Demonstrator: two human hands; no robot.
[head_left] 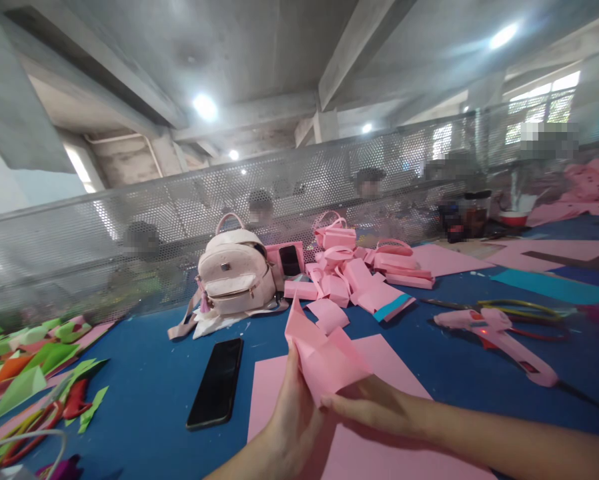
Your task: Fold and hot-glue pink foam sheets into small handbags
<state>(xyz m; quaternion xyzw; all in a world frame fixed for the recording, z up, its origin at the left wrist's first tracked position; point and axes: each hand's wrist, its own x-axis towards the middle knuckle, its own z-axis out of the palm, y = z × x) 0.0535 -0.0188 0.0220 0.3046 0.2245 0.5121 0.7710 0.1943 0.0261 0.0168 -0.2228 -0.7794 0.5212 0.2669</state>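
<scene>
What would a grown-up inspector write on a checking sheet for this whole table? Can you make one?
Surface: blue table; a large pink sheet lies below the hands.
Things in use: folded pink paper, held up.
Clutter: black phone, white backpack, pile of pink paper pieces, pink glue gun with a red light glowing.
Hands: left hand grips the folded pink paper's left side; right hand its lower right.
Cables: dark cord from the glue gun; far end out of view.
Surroundings: perforated screen, people behind it, lit ceiling lights.
</scene>
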